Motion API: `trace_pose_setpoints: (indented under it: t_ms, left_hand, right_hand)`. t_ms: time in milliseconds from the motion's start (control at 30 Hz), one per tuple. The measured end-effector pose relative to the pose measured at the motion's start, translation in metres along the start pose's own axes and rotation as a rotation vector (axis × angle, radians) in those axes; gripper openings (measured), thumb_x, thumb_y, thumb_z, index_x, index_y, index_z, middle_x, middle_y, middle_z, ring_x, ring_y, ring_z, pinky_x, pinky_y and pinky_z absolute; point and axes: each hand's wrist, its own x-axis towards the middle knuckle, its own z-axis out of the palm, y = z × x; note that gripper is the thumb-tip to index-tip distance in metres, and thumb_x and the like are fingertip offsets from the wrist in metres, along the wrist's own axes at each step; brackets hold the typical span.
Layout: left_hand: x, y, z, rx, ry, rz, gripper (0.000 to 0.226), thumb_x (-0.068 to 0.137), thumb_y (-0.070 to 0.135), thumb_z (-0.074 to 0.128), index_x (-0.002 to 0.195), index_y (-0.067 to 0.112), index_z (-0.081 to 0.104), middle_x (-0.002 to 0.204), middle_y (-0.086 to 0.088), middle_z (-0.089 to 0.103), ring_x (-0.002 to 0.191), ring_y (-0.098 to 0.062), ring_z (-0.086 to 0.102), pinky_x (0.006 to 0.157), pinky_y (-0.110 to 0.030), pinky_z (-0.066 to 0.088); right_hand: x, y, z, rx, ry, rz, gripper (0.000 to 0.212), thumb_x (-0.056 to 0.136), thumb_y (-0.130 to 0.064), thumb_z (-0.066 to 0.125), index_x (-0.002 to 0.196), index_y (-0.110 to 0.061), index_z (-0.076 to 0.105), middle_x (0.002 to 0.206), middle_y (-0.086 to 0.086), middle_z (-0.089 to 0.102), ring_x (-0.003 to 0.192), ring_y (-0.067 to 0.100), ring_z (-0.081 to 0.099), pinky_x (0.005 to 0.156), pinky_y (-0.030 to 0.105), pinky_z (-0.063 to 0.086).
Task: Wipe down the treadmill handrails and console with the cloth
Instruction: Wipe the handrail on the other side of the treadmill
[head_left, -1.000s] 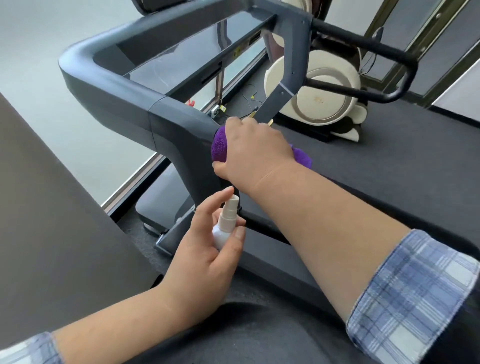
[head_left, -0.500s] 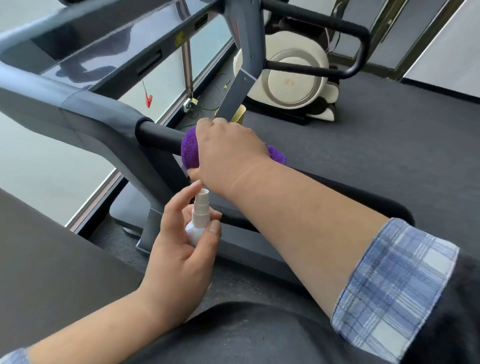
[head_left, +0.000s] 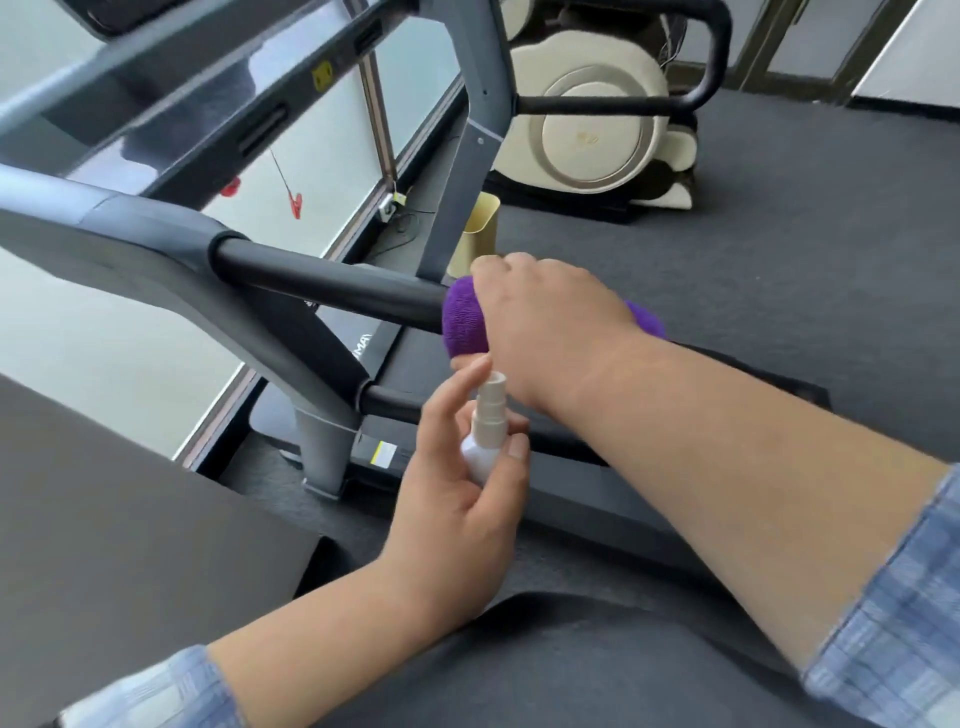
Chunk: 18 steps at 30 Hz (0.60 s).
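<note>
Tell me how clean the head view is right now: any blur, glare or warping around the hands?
Head view: soft daylight, no hard shadows; glare streaks on the glossy console; motion blur toward the edges, worst on the sleeve; wide-angle bend in the handrail; right hand, cloth, left hand and bottle fairly sharp.

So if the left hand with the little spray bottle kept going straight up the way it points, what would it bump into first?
Probably the right hand and the purple cloth it grips on the black handrail. The left hand points its spray bottle just beneath them, though depth is uncertain.
</note>
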Motion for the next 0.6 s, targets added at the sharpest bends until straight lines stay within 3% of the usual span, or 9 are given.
trace_pose_setpoints:
  t_ms: [167, 300, 467, 600]
  left_hand:
    - [-0.014, 0.004, 0.029, 0.062, 0.009, -0.005, 0.056, 0.092, 0.011, 0.056, 0.133, 0.045, 0.039, 0.098, 0.007, 0.062, 0.077, -0.006, 0.057, 0.076, -0.021, 0.048]
    - [-0.027, 0.007, 0.051, 0.112, 0.025, -0.005, 0.052, 0.09, 0.027, 0.056, 0.133, 0.049, 0.038, 0.101, 0.008, 0.062, 0.085, -0.012, 0.06, 0.08, -0.028, 0.051]
    - [-0.04, 0.014, 0.076, 0.134, 0.052, -0.004, 0.054, 0.092, 0.016, 0.057, 0.131, 0.049, 0.04, 0.099, 0.01, 0.063, 0.084, -0.009, 0.061, 0.084, -0.029, 0.052]
    - [-0.049, 0.019, 0.098, 0.149, 0.055, -0.006, 0.051, 0.092, 0.022, 0.057, 0.131, 0.051, 0.04, 0.099, 0.009, 0.063, 0.081, -0.015, 0.06, 0.08, -0.032, 0.054]
  right_hand:
    - [-0.03, 0.027, -0.007, 0.009, -0.04, 0.016, 0.062, 0.083, -0.065, 0.061, 0.118, -0.016, 0.046, 0.116, 0.008, 0.057, 0.106, 0.033, 0.061, 0.083, 0.042, 0.048]
    - [-0.052, 0.048, -0.008, 0.014, -0.013, 0.037, 0.06, 0.081, -0.064, 0.064, 0.113, -0.017, 0.047, 0.111, 0.006, 0.058, 0.101, 0.031, 0.061, 0.08, 0.04, 0.047]
    - [-0.075, 0.078, -0.003, 0.035, 0.019, 0.048, 0.068, 0.079, -0.069, 0.064, 0.121, -0.018, 0.048, 0.111, 0.006, 0.059, 0.101, 0.03, 0.061, 0.083, 0.04, 0.05]
    - [-0.089, 0.101, 0.003, 0.105, 0.038, 0.072, 0.072, 0.076, -0.072, 0.065, 0.124, -0.02, 0.05, 0.113, 0.005, 0.06, 0.103, 0.029, 0.061, 0.086, 0.041, 0.052]
